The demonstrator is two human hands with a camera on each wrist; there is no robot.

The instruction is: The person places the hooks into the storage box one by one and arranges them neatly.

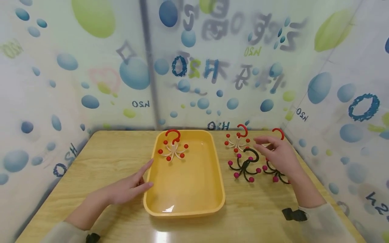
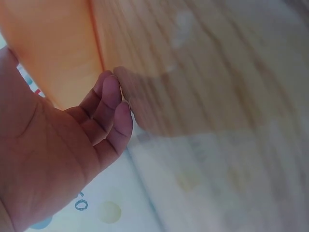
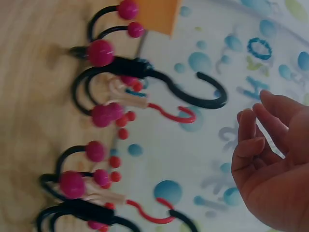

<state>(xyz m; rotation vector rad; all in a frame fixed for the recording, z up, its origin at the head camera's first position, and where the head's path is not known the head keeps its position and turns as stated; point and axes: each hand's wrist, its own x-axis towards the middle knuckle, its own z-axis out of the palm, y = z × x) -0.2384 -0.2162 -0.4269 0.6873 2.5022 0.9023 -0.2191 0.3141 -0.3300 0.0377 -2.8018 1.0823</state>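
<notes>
In the head view, my left hand (image 1: 129, 189) has its index finger and thumb at the left edge of a yellow tray (image 1: 183, 213); its other fingers are bent in. Inside the tray stands a white claw-armed hook (image 1: 173, 150) with a red crook and red ball tips. My right hand (image 1: 281, 157) is raised over the hooks at the right, fingers loosely bent, nothing between them. A black claw-armed hook (image 3: 128, 66) with magenta balls stands beside it, another black hook (image 1: 276, 174) lies partly below it. One more red crook (image 1: 278, 132) shows behind the hand.
Another white hook with a red crook (image 1: 238, 142) stands on the wooden table (image 1: 117, 148) right of the tray, behind the nearer black hook. Patterned wall panels (image 1: 194, 94) enclose the table at the back and both sides.
</notes>
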